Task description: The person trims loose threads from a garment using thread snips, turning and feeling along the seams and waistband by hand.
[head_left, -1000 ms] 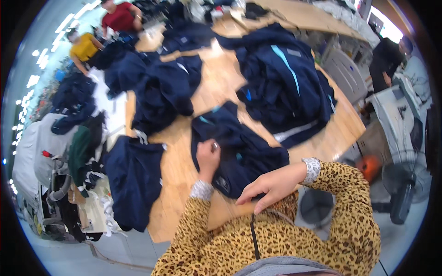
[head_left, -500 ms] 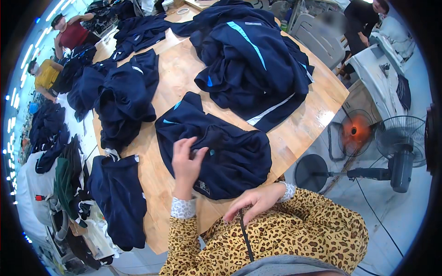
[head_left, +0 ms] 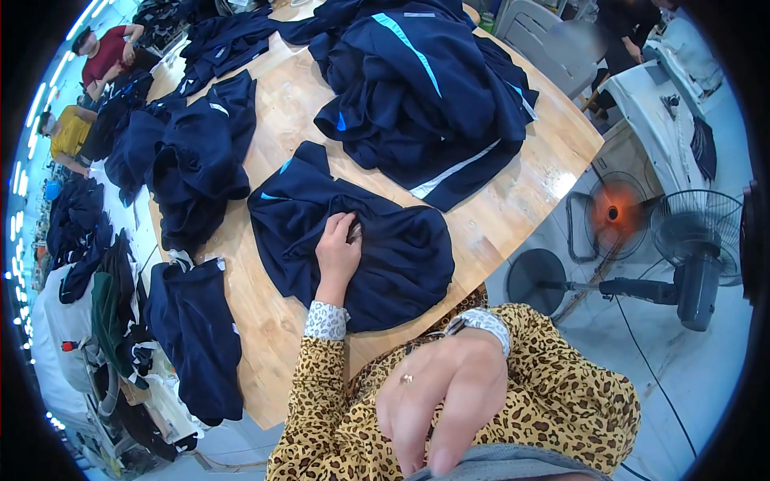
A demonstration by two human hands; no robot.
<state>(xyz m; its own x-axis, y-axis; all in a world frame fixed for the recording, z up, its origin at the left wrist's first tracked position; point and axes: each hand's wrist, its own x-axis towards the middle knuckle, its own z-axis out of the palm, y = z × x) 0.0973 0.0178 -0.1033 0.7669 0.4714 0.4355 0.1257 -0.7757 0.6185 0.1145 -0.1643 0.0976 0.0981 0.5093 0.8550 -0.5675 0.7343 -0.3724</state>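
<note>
A navy garment [head_left: 393, 256] with small light-blue trim lies bunched on the wooden table in front of me. My left hand [head_left: 338, 252] rests on its middle, fingers curled in and closed on the cloth. Close to the camera, my right hand [head_left: 445, 389] is raised over my lap and bent downward. Its fingertips come together at the edge of a grey mesh cloth [head_left: 513, 461] along the lower rim; what they pinch, if anything, is hidden.
A large heap of navy garments [head_left: 425, 96] covers the table's [head_left: 285, 136] far right. More navy garments [head_left: 196, 172] lie left, one hanging over the edge [head_left: 196, 337]. A standing fan [head_left: 696, 264] is on the right. Two people [head_left: 72, 132] are at far left, another [head_left: 622, 32] at far right.
My left hand has come down onto the garment, and its fingers have closed. My right hand has moved from the table edge toward the camera and the grey cloth. The whole view has shifted slightly.
</note>
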